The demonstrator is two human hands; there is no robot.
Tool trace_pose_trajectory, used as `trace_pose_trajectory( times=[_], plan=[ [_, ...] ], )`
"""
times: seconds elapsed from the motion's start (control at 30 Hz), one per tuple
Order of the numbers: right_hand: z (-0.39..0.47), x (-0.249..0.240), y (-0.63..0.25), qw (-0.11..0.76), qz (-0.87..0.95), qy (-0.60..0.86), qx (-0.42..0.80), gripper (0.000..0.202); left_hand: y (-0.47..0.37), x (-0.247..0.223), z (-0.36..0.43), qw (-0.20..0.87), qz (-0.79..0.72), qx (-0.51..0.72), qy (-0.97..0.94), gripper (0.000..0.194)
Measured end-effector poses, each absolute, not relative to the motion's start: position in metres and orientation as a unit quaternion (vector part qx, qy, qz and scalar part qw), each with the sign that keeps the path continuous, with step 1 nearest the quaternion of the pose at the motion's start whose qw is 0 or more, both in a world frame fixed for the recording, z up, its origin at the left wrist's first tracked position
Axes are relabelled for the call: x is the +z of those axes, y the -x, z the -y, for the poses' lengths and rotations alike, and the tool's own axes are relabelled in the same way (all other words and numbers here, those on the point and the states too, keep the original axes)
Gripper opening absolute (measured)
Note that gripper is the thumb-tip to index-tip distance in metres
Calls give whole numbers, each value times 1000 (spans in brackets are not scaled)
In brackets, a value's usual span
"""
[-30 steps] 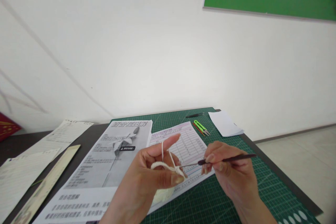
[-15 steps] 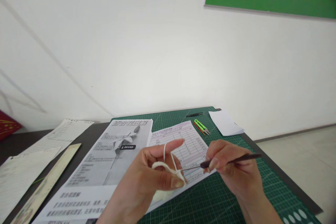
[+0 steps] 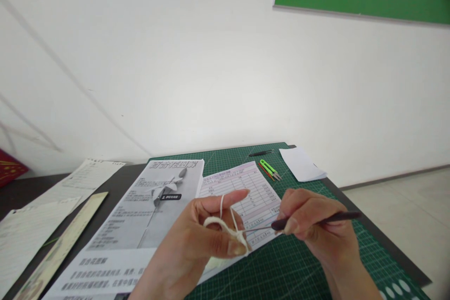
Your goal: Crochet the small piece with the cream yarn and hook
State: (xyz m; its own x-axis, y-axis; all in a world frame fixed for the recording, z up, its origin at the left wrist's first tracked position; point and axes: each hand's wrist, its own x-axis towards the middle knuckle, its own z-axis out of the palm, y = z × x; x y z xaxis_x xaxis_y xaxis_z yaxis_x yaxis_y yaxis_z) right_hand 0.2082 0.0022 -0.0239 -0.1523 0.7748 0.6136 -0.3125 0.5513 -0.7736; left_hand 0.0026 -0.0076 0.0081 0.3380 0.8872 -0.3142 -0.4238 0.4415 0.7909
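In lower centre, the left hand [image 3: 202,241] pinches white yarn [image 3: 213,220]; the right hand [image 3: 318,225] grips a dark-handled hook [image 3: 280,224], green mat [image 3: 281,269] reaching lower right toward the table [image 3: 398,256] edge.

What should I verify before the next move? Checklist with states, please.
1. Right hand grips hook by its dark handle: ok.
2. Left hand pinches white yarn piece: ok.
3. Yarn strand looped over left index finger: ok.
4. Hook tip caught in the yarn: cannot tell, too small.
5. Green snips apart from both hands: ok.
6. Printed table sheet fully visible: not ok, partly covered.
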Motion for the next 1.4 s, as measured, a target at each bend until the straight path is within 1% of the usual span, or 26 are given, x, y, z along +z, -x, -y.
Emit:
trace_pose_trajectory(
  times=[0.07, 0.13, 0.27, 0.47, 0.53, 0.63, 0.7, 0.77, 0.97, 1.23, 1.4],
  plan=[
    [-4, -26, -208, 627, 607, 183, 453, 5, -3, 7, 7, 753, -394, 427, -309, 52],
    [-5, -29, -207, 625, 576, 175, 497, 4, -3, 8, 8, 745, -398, 425, -325, 51],
    [-6, -33, -199, 629, 491, 181, 575, 5, -3, 10, 11, 698, -403, 453, -382, 46],
    [-5, -35, -189, 624, 397, 213, 639, 9, -4, 7, 11, 659, -399, 483, -417, 44],
    [-7, -35, -186, 620, 371, 212, 658, 12, -4, 4, 9, 628, -400, 493, -450, 41],
    [-9, -35, -182, 616, 324, 215, 685, 14, -7, 2, 8, 547, -417, 526, -499, 35],
    [-10, -34, -178, 609, 292, 217, 705, 14, -13, 1, 9, 501, -427, 559, -505, 32],
    [-9, -33, -175, 603, 266, 216, 720, 13, -21, -1, 10, 483, -423, 589, -490, 31],
    [-9, -33, -173, 614, 234, 227, 719, 16, -36, -9, 10, 528, -395, 628, -413, 37],
    [-11, -37, -173, 625, 238, 235, 705, 16, -37, -14, 8, 502, -417, 636, -411, 43],
    [-9, -35, -171, 643, 287, 266, 658, 16, -41, -16, 8, 459, -442, 647, -418, 44]
  ],
)
